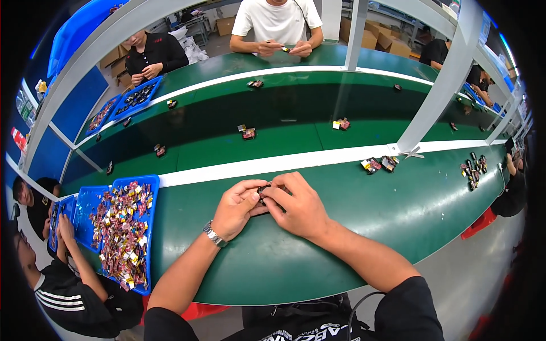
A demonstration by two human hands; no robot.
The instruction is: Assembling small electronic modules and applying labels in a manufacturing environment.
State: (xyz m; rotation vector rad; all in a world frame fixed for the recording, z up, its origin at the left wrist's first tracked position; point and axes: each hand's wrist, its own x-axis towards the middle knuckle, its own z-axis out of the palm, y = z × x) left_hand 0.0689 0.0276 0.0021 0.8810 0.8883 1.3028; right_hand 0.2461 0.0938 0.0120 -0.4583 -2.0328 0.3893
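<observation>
My left hand [234, 209] and my right hand [300, 208] meet over the near green worktop. Between their closed fingertips is a small black part [263, 194], mostly covered by the fingers, so its exact kind cannot be made out. The left thumb and fingers pinch it from one side, while the right fingers curl over it from the other. To the left of my hands, a blue tray [152, 227] holds a heap of small dark red, white and yellow electronic-looking parts [125, 233]. Two small clusters of similar parts [380, 165] lie beyond my right hand.
A green conveyor belt [301, 136] carrying scattered parts runs beyond a white rail [227, 171]. Grey metal posts [438, 91] rise from the bench. More dark parts [473, 170] lie at the far right. Co-workers sit across and at both sides; another blue tray [138, 98] stands far left.
</observation>
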